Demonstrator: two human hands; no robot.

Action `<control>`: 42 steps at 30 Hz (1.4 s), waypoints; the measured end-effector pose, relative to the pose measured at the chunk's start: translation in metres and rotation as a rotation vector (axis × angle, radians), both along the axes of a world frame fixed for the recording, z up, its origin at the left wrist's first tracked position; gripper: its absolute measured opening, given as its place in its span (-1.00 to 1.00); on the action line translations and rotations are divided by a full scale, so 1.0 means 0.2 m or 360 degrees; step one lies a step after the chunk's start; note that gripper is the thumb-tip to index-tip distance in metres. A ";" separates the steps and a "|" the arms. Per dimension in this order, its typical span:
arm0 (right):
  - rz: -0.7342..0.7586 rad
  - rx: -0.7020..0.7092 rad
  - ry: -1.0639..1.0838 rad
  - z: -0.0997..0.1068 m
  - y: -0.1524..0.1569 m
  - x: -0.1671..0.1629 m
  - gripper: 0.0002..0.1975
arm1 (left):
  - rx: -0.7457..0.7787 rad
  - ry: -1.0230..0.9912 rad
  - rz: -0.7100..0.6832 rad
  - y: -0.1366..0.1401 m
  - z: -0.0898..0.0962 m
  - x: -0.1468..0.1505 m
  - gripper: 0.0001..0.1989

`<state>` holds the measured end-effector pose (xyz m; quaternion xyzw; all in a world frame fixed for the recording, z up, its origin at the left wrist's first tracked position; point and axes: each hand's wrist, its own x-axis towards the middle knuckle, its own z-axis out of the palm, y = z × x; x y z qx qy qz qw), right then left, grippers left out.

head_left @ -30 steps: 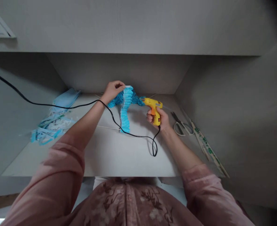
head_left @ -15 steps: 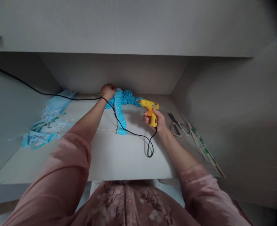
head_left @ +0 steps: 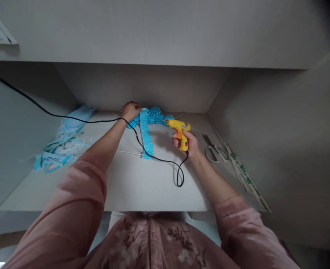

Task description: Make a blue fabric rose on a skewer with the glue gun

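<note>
In my right hand (head_left: 187,142) is a yellow glue gun (head_left: 183,130), its nozzle pointing left beside the blue rosettes (head_left: 156,115). My left hand (head_left: 131,111) pinches the top end of a gathered blue strip (head_left: 146,134), which hangs down toward me over the board. The rosettes lie in a cluster behind and on both sides of that strip. A thin stick (head_left: 128,152) reaches the strip's lower end from the left. The gun's black cord (head_left: 151,155) loops below it, crosses the strip and passes over my left wrist.
On the left lie flat blue face masks (head_left: 82,112) and a heap of cut mask pieces (head_left: 57,151). Scissors (head_left: 215,151) rest at the right, near several thin sticks in a printed wrapper (head_left: 246,177). A panel (head_left: 153,33) overhangs the back of the surface.
The view has shifted a little, so most things sit slightly farther right. Both hands keep their hold on the strip and the glue gun.
</note>
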<state>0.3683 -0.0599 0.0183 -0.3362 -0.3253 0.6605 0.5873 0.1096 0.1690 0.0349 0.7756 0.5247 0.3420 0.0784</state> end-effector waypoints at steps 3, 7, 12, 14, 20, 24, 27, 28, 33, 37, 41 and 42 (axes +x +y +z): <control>0.0031 0.0042 -0.0022 -0.01 0.01 0.00 -0.73 | 0.0016 0.0002 -0.0024 -0.02 0.02 0.00 -0.77; 0.0039 -0.0030 -0.0065 0.00 0.02 -0.01 -0.77 | 0.0109 -0.0025 -0.0024 -0.10 0.07 -0.03 -0.69; -0.0010 -0.0086 -0.0263 0.00 0.02 -0.05 -0.81 | 0.0454 -0.0112 -0.0051 -0.38 0.09 -0.13 -0.71; -0.0062 -0.0081 -0.0304 0.01 0.01 -0.06 -0.83 | 0.0521 -0.0142 -0.0093 -0.54 0.06 -0.18 -0.73; -0.0128 -0.0052 -0.0226 0.17 -0.05 -0.14 -0.88 | 0.0432 -0.0022 -0.0250 -0.89 -0.12 -0.27 -0.73; 0.0006 -0.0039 -0.0283 0.44 -0.20 -0.21 -0.87 | 0.0317 0.0058 -0.0371 -0.89 -0.22 -0.29 -0.78; 0.0054 0.0188 -0.0476 0.60 -0.38 -0.20 -0.75 | 0.0271 -0.0054 -0.0272 -0.84 -0.27 -0.29 -0.80; 0.0033 0.0243 -0.0522 0.62 -0.44 -0.19 -0.72 | 0.0270 -0.0104 -0.0224 -0.83 -0.28 -0.30 -0.80; 0.0207 0.0314 -0.0555 0.41 -0.52 -0.12 -0.48 | 0.0312 -0.0159 -0.0201 -0.82 -0.32 -0.35 -0.76; 0.0210 0.0021 -0.1259 0.21 -0.39 -0.13 -0.53 | 0.0257 -0.0005 -0.0382 -0.86 -0.32 -0.38 -0.71; 0.0179 0.0083 -0.1523 0.24 -0.29 -0.14 -0.52 | 0.0169 0.0194 -0.0707 -0.84 -0.32 -0.40 -0.67; 0.0252 0.0134 -0.1497 0.26 -0.27 -0.14 -0.52 | 0.0140 0.0227 -0.0773 -0.83 -0.32 -0.41 -0.66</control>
